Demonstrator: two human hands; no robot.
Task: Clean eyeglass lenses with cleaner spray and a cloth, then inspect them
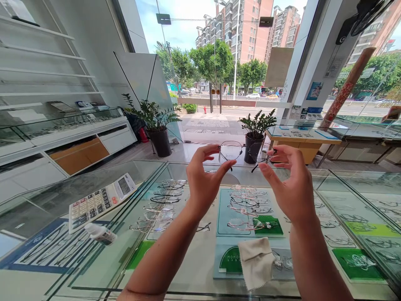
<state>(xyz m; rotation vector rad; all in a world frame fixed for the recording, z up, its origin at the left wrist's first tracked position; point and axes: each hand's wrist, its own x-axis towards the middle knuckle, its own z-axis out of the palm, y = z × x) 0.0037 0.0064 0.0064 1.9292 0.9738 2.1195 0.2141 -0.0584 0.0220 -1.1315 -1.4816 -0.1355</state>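
Observation:
A pair of thin, dark-rimmed eyeglasses [231,142] is held up above the glass display counter, with its temple arms pointing down toward me. My left hand [205,177] pinches the frame at its left end between thumb and fingers. At the right end, my right hand [291,182] grips the other side the same way. Below the hands, a beige cleaning cloth [255,261] lies on the counter glass. Off to the left are a white calculator [102,200] and a small white bottle [102,234] lying on its side.
Rows of eyeglasses [244,202] sit inside the glass counter [188,288]. Two potted plants [159,140] [254,144] stand on the floor beyond, before the glass doors. A white display cabinet [115,140] lines the left wall, and a wooden table [294,142] stands at right.

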